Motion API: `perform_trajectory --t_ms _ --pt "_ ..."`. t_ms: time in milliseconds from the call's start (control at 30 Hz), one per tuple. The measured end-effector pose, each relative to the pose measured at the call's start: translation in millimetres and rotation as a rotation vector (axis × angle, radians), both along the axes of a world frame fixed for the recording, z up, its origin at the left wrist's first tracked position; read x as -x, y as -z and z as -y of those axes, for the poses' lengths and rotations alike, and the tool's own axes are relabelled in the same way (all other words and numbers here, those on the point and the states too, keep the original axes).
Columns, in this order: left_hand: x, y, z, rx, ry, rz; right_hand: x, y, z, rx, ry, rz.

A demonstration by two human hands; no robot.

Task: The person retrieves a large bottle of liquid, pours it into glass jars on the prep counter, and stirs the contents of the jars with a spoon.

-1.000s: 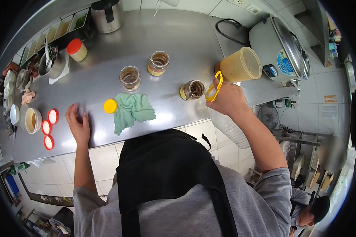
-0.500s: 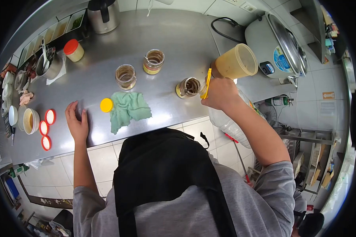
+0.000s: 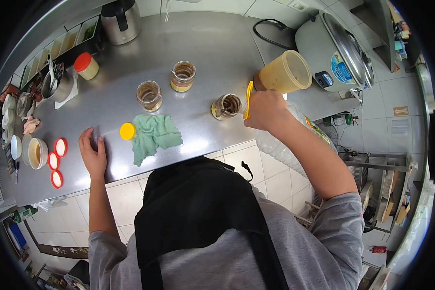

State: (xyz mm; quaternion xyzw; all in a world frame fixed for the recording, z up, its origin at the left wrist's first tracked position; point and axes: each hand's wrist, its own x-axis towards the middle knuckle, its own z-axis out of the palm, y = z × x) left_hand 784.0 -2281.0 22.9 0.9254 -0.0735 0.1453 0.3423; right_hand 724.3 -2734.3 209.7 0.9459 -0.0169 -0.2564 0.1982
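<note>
From my feed, a green cloth (image 3: 154, 136) lies crumpled at centre frame with a yellow lid (image 3: 127, 131) touching its left edge. Above them I see 2 open glass jars (image 3: 149, 95). 3 red-rimmed lids (image 3: 56, 160) sit at the left, a kettle (image 3: 120, 20) upper left, a rice cooker (image 3: 337, 55) upper right.

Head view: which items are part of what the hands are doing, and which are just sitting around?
In use:
right hand gripping yellow-handled pitcher
open jar beside it
two more open jars
left hand flat on steel counter

Lying about:
green cloth
yellow lid
three red lids
rice cooker
kettle
</note>
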Motion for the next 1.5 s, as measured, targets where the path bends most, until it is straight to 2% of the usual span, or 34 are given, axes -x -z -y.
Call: perform_trajectory --t_ms 1500 --pt "-1.0 0.9 -0.6 -0.054 -0.001 0.062 -4.1 -7.6 -2.2 0.085 0.012 -0.124"
